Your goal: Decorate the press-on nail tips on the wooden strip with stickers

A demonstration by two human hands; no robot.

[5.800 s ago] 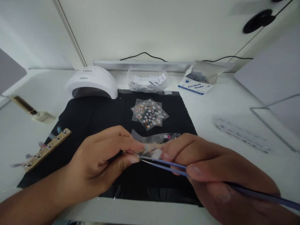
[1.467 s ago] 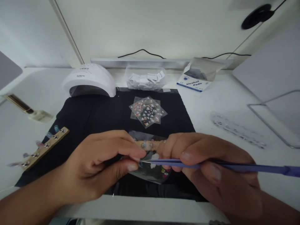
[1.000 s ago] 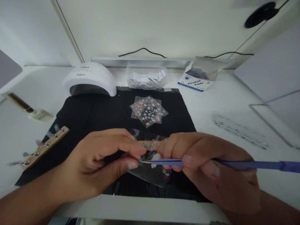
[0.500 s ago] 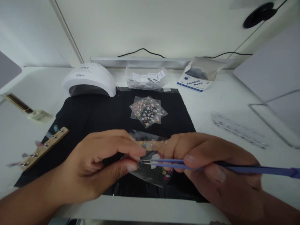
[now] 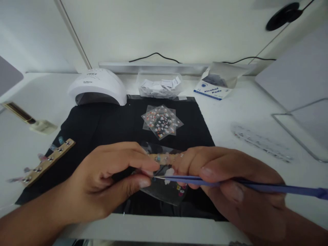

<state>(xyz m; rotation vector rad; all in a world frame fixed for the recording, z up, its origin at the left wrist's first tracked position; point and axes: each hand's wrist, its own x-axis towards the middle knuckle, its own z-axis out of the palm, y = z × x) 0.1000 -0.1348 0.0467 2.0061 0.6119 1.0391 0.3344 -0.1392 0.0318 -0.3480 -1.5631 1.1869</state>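
My left hand (image 5: 110,181) is closed in a pinch, thumb against forefinger, around something small that is mostly hidden. A tiny bluish bit shows by its thumb tip. My right hand (image 5: 230,181) is shut on purple tweezers (image 5: 269,188), whose pale tips point left, near together, at my left thumb and forefinger. A wooden strip (image 5: 162,159) with several small studs and decorated nail tips spans between both hands, its ends hidden by fingers. Below lies a clear sticker sheet (image 5: 164,196) with white and coloured flowers.
The sheet lies over a black mat (image 5: 115,123). Fanned sticker sheets (image 5: 162,121) lie beyond. A white nail lamp (image 5: 98,85), tub of packets (image 5: 160,85) and alcohol pads box (image 5: 217,83) stand behind. At left are a wooden nail stand (image 5: 48,162) and a bottle (image 5: 43,126).
The tweezers' tips have drawn closer together, and my right hand has tilted them slightly. My left hand stays nearly still.
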